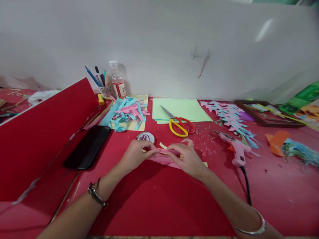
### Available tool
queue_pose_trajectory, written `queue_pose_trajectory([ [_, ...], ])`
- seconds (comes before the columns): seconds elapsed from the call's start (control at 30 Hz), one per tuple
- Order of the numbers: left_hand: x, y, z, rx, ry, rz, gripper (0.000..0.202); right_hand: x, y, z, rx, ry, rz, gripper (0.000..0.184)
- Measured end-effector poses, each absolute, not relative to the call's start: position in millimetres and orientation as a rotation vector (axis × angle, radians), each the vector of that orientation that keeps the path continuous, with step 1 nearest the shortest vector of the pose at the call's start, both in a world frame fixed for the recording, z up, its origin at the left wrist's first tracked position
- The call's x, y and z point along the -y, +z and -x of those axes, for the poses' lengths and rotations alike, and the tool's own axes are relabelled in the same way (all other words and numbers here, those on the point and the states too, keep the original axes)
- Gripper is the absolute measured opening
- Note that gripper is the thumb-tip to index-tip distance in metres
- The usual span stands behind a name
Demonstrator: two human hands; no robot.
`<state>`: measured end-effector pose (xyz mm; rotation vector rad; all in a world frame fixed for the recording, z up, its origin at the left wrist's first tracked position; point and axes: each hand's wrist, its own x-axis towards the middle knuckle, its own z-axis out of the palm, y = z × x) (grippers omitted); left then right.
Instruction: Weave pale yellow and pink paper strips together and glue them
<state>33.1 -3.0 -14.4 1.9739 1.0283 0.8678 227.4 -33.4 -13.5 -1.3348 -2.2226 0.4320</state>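
Observation:
Between my two hands, low over the red table, a strip of pink paper (165, 160) is pinched. My left hand (136, 154) grips its left end between thumb and fingers. On the other end, my right hand (187, 158) is closed the same way, its fingers covering part of the strip. Small pale yellow paper pieces (163, 145) show behind and beside the pink paper. A round tin (146, 137) sits just beyond my left fingers. Past my right hand lie scissors (178, 123) with yellow and red handles, partly on a stack of light green paper (181, 108).
A black phone (88, 148) and an upright red board (42, 139) stand left. Cut blue and pink paper strips (129, 113) lie behind, near a bottle (117, 80). Rightward are a pink glue gun (236, 149), a fringed paper garland (229, 119) and a brown tray (270, 119).

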Motion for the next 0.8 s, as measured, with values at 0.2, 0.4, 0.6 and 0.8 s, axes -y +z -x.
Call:
queue_pose_trajectory([
  [0.2,8.8,-13.7,-39.7,-0.939,0.817,-1.797,0.021,36.3,-14.8,-223.8,2.224,0.482,1.264,0.029],
  [0.4,10.5,-10.3,-40.5,-0.978,0.871,-1.721,0.014,32.8,-16.3,-227.2,2.128,0.445,1.281,0.029],
  [0.6,12.7,-13.0,-40.7,-0.992,0.886,-1.736,0.020,32.9,-15.6,-227.0,2.066,0.416,1.277,0.031],
  [0.8,9.0,-10.0,-38.2,-0.966,0.836,-1.816,0.023,31.4,-15.6,-229.0,2.081,0.399,1.288,0.027],
])
